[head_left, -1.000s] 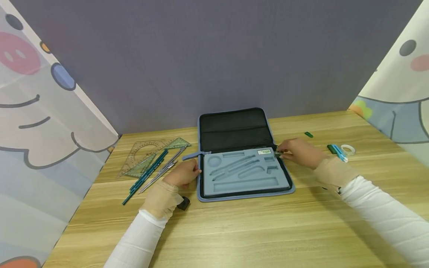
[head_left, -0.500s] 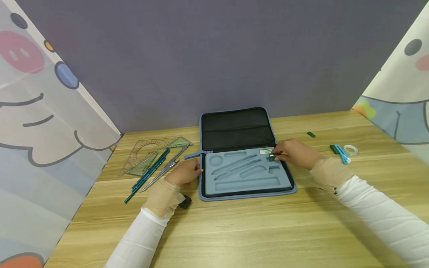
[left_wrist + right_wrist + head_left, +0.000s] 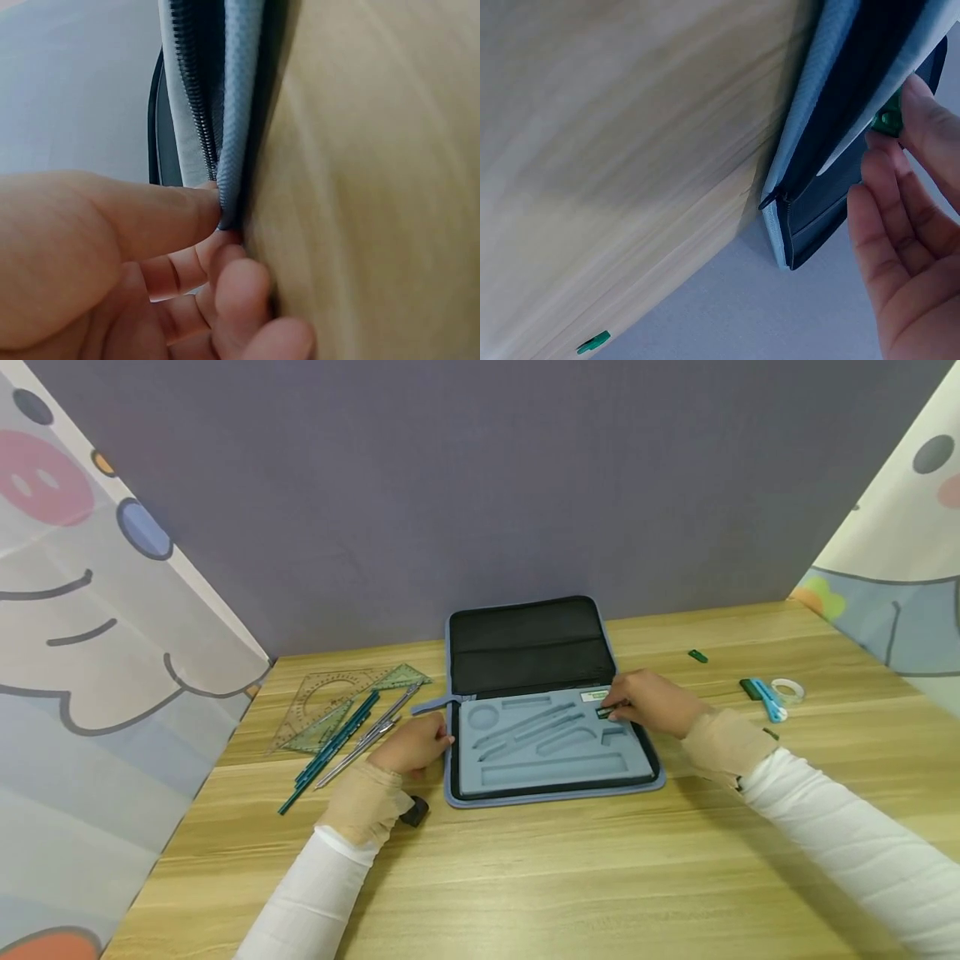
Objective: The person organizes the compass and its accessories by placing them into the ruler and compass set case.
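A zippered case [image 3: 555, 802] with a blue rim lies unfolded on the table, its black lid [image 3: 532, 647] leaning back. Grey-blue foam [image 3: 551, 747] with shaped recesses fills its base. My left hand [image 3: 414, 745] pinches the case's left edge; in the left wrist view the thumb presses on the blue piping [image 3: 236, 112] beside the zipper [image 3: 193, 97], fingers curled under. Between thumb and fingertips, my right hand [image 3: 652, 702] pinches a small green block [image 3: 889, 116] at a recess in the foam's upper right, beside a white label [image 3: 595, 696]. The fingers partly hide the block.
Left of the case lie clear set squares [image 3: 322, 693], dark green pencils [image 3: 337, 743] and metal compasses [image 3: 371, 739]. A black object [image 3: 415, 812] sits by the left wrist. To the right are a green piece [image 3: 698, 656], a blue-and-white tool [image 3: 771, 702] and a white ring [image 3: 787, 691].
My right hand has moved left from the case's right edge to a foam recess, bringing the green block with it. The left hand stays at the left edge.
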Demonstrator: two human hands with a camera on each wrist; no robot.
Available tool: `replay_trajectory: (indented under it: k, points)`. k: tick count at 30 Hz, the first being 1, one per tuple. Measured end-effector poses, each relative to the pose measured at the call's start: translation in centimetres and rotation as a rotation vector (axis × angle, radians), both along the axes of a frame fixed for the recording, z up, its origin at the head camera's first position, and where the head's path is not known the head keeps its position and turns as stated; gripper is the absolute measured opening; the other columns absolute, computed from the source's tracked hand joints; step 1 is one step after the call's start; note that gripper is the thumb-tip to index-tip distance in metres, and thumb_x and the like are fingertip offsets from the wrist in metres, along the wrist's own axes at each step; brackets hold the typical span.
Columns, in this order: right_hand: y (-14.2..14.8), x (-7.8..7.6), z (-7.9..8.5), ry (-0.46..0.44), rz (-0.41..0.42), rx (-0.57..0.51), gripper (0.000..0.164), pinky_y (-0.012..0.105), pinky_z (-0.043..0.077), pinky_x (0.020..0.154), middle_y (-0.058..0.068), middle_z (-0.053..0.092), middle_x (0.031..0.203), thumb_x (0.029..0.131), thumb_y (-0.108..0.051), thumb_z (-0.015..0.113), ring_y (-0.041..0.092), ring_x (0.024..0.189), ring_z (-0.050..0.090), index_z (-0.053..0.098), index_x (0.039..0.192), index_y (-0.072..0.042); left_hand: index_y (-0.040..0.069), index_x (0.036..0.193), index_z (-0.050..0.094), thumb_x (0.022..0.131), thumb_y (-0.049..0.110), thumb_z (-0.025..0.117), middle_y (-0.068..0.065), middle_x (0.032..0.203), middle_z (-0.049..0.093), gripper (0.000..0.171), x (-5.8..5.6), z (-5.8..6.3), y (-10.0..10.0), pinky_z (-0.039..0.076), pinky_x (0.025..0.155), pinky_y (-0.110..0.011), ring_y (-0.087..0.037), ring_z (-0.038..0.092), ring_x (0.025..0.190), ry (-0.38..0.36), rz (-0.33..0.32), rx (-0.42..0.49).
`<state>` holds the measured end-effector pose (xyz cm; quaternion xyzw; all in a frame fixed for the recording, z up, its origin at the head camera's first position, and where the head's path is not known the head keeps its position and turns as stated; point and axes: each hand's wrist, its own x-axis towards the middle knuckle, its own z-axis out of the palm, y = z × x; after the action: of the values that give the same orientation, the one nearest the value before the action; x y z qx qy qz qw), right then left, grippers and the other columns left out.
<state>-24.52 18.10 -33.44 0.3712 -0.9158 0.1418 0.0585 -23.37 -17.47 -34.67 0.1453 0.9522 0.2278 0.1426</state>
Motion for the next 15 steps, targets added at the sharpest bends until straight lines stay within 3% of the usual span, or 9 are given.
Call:
replay_trajectory:
  k: [15]
  points:
    - [-0.25, -0.14, -0.08, -0.029, -0.034, -0.002, 0.012, 0.031, 0.054, 0.062, 0.012, 0.069, 0.088, 0.078, 0.004, 0.072, 0.022, 0.075, 0.065, 0.072, 0.09, 0.0, 0.006, 0.084, 0.049, 0.097, 0.017, 0.054, -0.006, 0.07, 0.049, 0.018, 0.03, 0.1, 0.11, 0.044, 0.038, -0.025, -0.011, 0.04, 0.038, 0.006, 0.007, 0.016]
